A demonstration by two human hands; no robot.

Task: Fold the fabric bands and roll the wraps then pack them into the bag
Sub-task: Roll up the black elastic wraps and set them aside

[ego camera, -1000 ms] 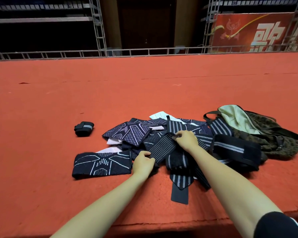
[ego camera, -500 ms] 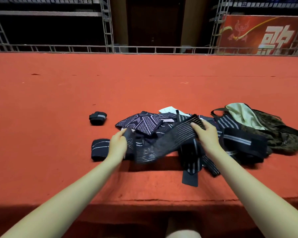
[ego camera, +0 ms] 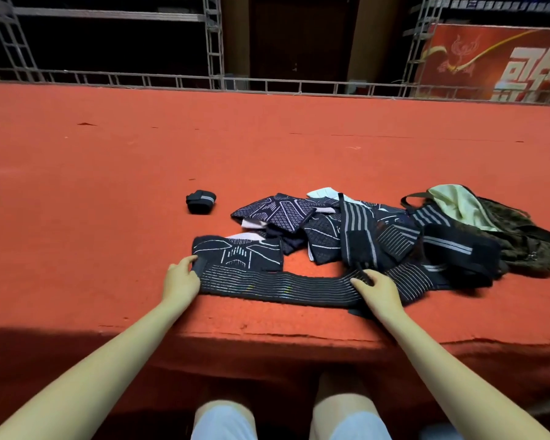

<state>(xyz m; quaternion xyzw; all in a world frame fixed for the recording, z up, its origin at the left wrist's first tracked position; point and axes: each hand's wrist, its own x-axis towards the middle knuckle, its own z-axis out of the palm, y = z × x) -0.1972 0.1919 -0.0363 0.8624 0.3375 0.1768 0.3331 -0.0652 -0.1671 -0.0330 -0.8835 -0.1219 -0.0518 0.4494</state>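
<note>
Two hands on long black grey-striped elastic wrap (ego camera: 277, 282), laid flat along near edge of red carpeted platform (ego camera: 108, 185); left hand (ego camera: 181, 279) pinches end; right hand (ego camera: 378, 289) pressed flat mid-length; roll best started tight from pinched end, edges kept aligned.

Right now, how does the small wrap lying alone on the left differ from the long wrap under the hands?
The small wrap is rolled into a compact bundle; the long wrap lies stretched out flat along the carpet's near edge. The small wrap sits alone, untouched; the long wrap has the left hand at its end and the right hand on its middle. Both are dark with pale stripes.
</note>
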